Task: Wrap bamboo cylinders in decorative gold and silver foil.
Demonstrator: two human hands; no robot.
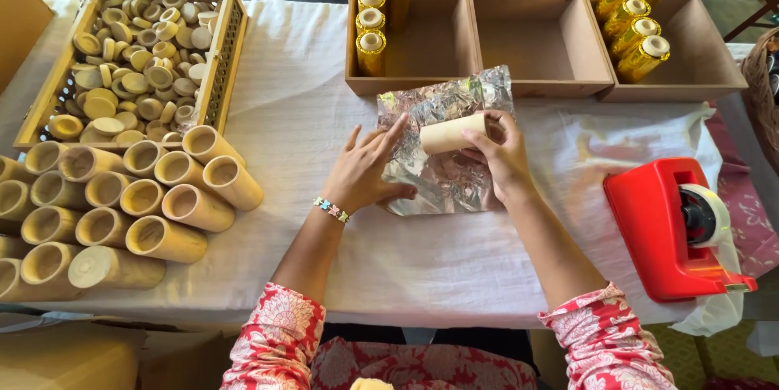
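Pinching a bamboo tube (451,133) in its fingers, the right hand (501,155) rests it on crinkled foil (442,179); beside it the left hand (365,175) lies spread flat — best held taut, I judge — for a smooth wrap.

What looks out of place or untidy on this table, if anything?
Nothing looks spilled or broken. The foil sheet under the left hand is crinkled, and the right hand holds a bamboo tube on it. The stacked tubes lie orderly.
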